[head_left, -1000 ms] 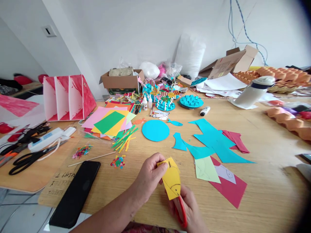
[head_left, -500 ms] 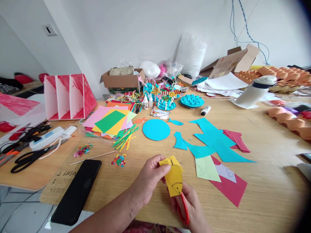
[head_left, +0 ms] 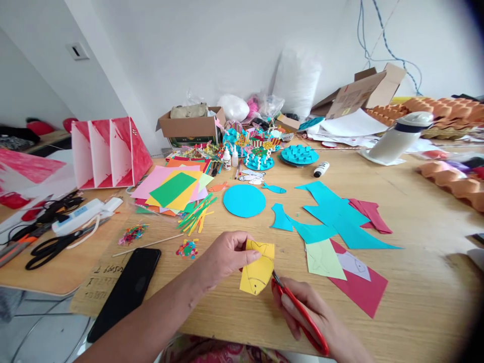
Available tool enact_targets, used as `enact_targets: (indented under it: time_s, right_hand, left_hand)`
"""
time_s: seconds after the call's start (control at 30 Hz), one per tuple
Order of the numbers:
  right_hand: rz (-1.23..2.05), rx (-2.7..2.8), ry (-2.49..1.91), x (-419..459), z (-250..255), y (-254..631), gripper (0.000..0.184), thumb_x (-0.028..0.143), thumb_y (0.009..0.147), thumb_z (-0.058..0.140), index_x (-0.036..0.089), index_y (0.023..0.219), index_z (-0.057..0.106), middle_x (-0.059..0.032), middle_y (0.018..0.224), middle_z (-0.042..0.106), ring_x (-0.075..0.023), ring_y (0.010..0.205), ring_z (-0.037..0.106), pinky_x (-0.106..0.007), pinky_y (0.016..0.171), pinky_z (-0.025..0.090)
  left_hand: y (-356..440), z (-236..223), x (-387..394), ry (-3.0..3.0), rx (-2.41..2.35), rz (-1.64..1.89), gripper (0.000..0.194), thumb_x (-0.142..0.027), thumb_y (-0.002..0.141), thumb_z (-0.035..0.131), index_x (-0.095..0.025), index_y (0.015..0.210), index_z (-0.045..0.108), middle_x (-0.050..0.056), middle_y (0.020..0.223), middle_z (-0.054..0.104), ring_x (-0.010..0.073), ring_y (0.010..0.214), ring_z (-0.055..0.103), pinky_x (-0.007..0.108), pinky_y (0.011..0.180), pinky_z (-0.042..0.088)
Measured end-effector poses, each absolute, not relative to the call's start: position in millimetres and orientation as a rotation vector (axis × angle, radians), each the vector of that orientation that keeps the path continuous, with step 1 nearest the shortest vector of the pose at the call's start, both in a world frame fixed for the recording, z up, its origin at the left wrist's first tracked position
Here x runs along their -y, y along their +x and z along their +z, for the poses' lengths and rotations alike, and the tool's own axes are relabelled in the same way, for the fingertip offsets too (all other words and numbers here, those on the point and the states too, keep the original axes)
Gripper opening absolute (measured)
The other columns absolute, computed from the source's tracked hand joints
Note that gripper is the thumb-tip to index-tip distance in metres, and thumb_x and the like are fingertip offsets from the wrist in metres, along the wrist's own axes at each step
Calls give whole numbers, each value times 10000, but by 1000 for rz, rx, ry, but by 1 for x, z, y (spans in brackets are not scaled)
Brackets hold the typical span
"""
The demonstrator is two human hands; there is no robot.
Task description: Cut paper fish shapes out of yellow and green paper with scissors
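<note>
My left hand (head_left: 230,254) pinches a piece of yellow paper (head_left: 257,269) with a fish outline drawn on it, thumb on top. The paper's lower right side follows the curve of the drawn fish. Red-handled scissors (head_left: 300,307) are in my right hand (head_left: 302,307), their tip close to the paper's right edge. Whether the blades touch the paper I cannot tell. Beyond my hands lie a blue paper circle (head_left: 244,200), a small blue paper fish (head_left: 274,188) and an orange paper fish (head_left: 218,187).
Blue paper offcuts (head_left: 336,212), a light green sheet (head_left: 323,259) and a red sheet (head_left: 363,282) lie to the right. On the left are a black phone (head_left: 124,292), black scissors (head_left: 53,247) and a coloured paper stack (head_left: 172,187). A white bottle (head_left: 399,138) stands far right.
The scissors have drawn back from the paper, down and to the right. My left hand has shifted left and turned the yellow paper. A strip at its right side is gone.
</note>
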State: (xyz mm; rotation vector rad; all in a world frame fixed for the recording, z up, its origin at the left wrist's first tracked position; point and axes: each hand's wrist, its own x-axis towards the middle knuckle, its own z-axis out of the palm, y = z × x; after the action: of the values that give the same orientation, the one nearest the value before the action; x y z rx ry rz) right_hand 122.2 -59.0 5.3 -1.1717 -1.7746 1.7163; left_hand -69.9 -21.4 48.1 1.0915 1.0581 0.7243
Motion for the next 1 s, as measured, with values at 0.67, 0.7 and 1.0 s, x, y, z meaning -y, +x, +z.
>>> enact_targets:
  time_s: [0.67,0.7,1.0]
  right_hand:
    - [1717,2004,-1233,54,24,131,405,521,858,356,217,592,369,46,492,437,-111,479,409,-220,474,320]
    - [1708,2021,-1233,54,24,131,400,514,861,356,217,593,366,46,495,435,-111,479,411,-220,473,319]
    - [1660,2141,-1252,55,30,133,390,498,863,341,218,591,330,46,518,410,-118,504,416,-225,490,328]
  left_hand:
    - [-75,68,12,1401,-1071,478,102,-235,698,486,-158,639,454,-45,593,431,76,534,397,195,495,297]
    - [-75,69,12,1419,-1074,457,103,-230,696,484,-159,629,450,-49,584,418,73,524,386,193,486,286]
    - [-82,67,7,1371,-1021,444,101,-241,707,495,-159,656,466,-48,609,452,71,525,408,194,489,301]
